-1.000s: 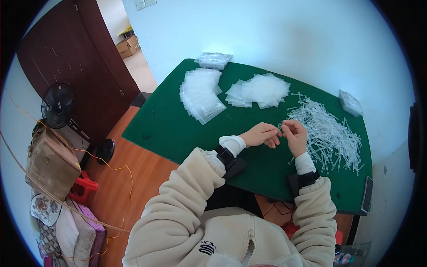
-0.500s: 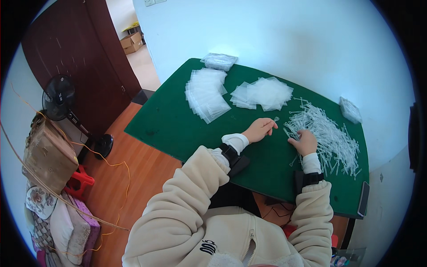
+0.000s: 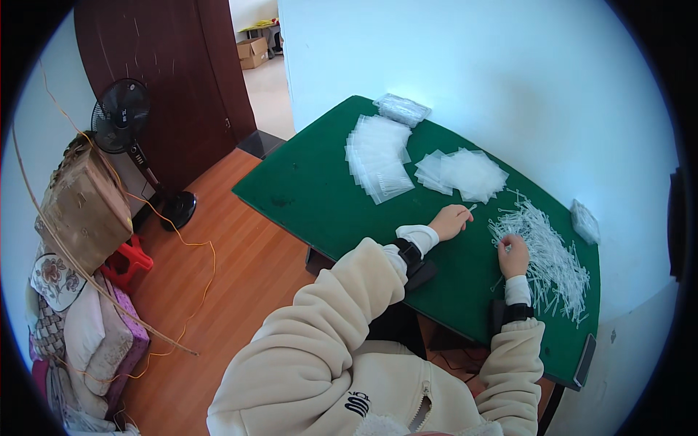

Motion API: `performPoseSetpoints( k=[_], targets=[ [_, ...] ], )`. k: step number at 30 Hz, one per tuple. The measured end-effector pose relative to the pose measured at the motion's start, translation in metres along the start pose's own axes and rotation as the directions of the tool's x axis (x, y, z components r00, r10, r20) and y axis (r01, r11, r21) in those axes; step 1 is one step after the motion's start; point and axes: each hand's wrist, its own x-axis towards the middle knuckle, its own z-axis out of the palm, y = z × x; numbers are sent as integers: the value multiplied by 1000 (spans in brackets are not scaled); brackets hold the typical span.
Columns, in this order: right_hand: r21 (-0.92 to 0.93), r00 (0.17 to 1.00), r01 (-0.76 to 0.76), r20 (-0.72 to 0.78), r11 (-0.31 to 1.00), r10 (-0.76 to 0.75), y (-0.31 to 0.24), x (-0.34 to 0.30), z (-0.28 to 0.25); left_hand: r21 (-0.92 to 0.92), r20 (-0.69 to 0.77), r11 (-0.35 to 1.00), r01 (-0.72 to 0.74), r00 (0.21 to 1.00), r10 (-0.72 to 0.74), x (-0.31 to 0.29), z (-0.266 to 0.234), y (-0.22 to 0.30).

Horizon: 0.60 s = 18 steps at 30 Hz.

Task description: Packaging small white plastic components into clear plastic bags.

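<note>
My left hand (image 3: pixel 451 222) is closed over the green table, with the looped end of a thin clear plastic stick (image 3: pixel 472 208) poking out past its fingertips. How many sticks it grips is hidden. At the near left edge of a loose heap of such clear sticks (image 3: pixel 556 265), my right hand (image 3: pixel 514 256) has thumb and fingers curled together. Whatever may be between those fingertips is too small to make out. Beyond my left hand lies a loose stack of clear flat bags (image 3: pixel 476 176). Farther left, more clear bags (image 3: pixel 378 160) are spread in a curved, overlapping fan.
Clear wrapped packs lie at the table's far edge (image 3: pixel 402 110) and by the wall on the right (image 3: pixel 584 221). A dark flat device (image 3: pixel 584 361) stands at the right edge. A black fan (image 3: pixel 123 116), a carton (image 3: pixel 86 200) and an orange cable (image 3: pixel 214 265) are at left.
The whole view has shifted, so the table sits farther right in the picture. My right hand's thumb and fingers have drawn together at the heap. My left hand keeps its grip.
</note>
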Motion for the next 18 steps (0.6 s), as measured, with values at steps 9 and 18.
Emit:
performPoseSetpoints(
  k=[9,18],
  targets=[
    [449,948,-180,316,875,33,-34,8,-15,75,-14,991,-111,994,112,-2,3,8],
    [560,979,101,92,823,-183,-47,9,-15,-70,390,983,168,912,-128,-11,16,17]
  ],
)
